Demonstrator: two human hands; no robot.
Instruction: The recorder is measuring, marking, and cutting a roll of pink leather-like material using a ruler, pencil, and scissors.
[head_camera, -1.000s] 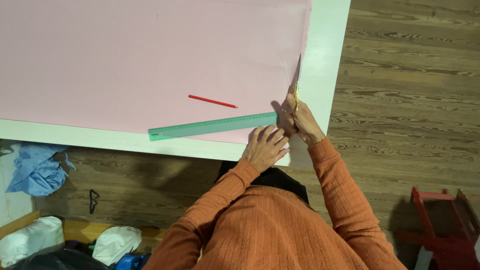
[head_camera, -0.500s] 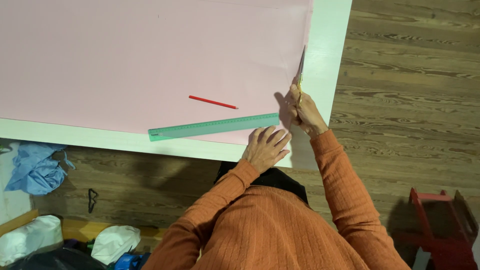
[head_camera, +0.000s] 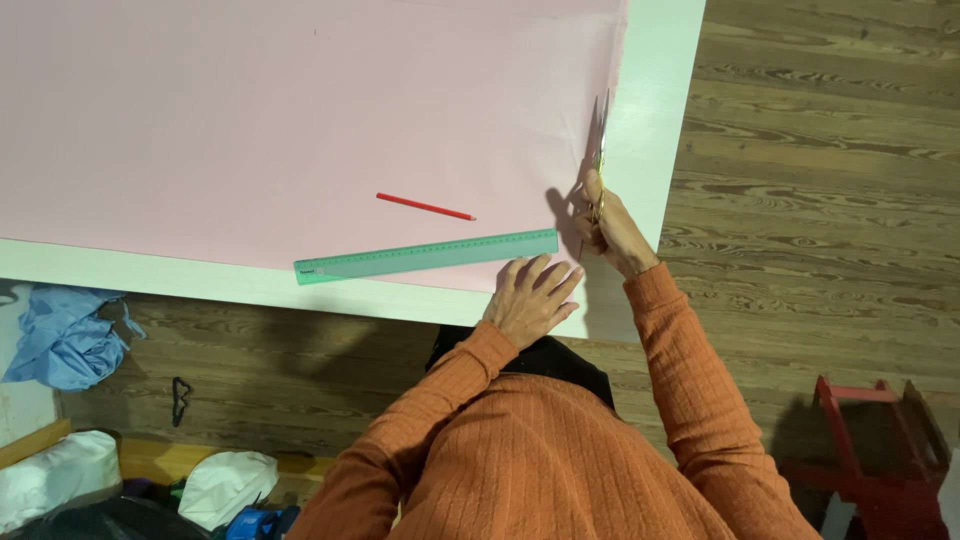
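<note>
From the head camera, a big sheet of pink cloth (head_camera: 300, 120) lies flat on a white table (head_camera: 655, 120). The right hand (head_camera: 610, 225) has its fingers closed around a pair of scissors (head_camera: 600, 140), whose blades point up along the cloth's right edge. The left hand (head_camera: 530, 298) lies flat on the table's near edge, fingers spread a little, holding nothing, just beside the end of a long green plastic ruler (head_camera: 425, 256). A thin red pencil (head_camera: 425, 207) lies on the cloth above the ruler.

Ruler (head_camera: 427, 256) and pencil (head_camera: 425, 207) on fabric (head_camera: 300, 110) atop table (head_camera: 655, 120), scissors (head_camera: 599, 135) at fabric's right edge.
</note>
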